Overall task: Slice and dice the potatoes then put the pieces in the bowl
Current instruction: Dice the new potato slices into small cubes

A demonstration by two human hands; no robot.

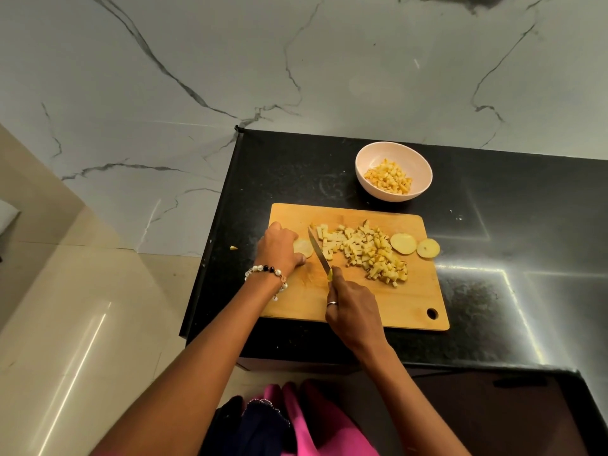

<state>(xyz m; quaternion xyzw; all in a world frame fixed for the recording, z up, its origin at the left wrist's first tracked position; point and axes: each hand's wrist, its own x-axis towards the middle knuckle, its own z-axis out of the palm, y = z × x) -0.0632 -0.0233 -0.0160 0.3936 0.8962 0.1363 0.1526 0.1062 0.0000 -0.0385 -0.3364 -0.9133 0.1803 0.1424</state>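
One board (378, 301), one knife (318, 250), one bowl (393, 152), three potato slices (403, 243), two heaps of dice (365, 250), one stray piece (233, 247).

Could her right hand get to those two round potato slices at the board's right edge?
Probably yes: the potato slices lie uncovered, nothing between them and the right hand, though it grips the knife.

Diced potato heap (365, 251) and two slices (414, 245) on board; more dice in white bowl (424, 166).

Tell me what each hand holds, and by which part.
The right hand holds the knife by its handle. The left hand has its grip on the potato piece, holding its left end against the cutting board.
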